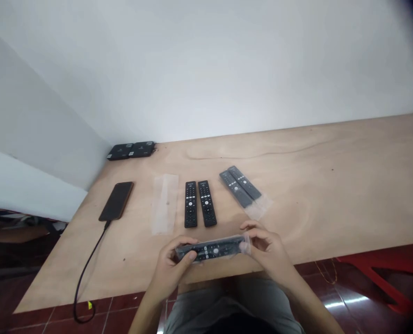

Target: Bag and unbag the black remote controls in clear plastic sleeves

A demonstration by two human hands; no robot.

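A black remote control in a clear plastic sleeve (pixel 215 249) lies crosswise between my hands, above the table's front edge. My left hand (pixel 178 257) grips its left end, thumb on top. At the other end, the fingers of my right hand (pixel 260 243) pinch the sleeve's loose edge. Just beyond, two bare black remotes (pixel 190 204) (pixel 206 203) lie side by side. Flat empty plastic sleeves (pixel 165 204) rest to their left. Farther right, two more remotes in plastic sleeves (pixel 240 186) lie slanted against each other.
A phone (pixel 116 201) with a black cable (pixel 91 260) hanging over the edge lies at the left of the wooden table (pixel 314 199). Two black flat boxes (pixel 131 150) sit in the back left corner by the wall. A red chair (pixel 383 269) stands at the right.
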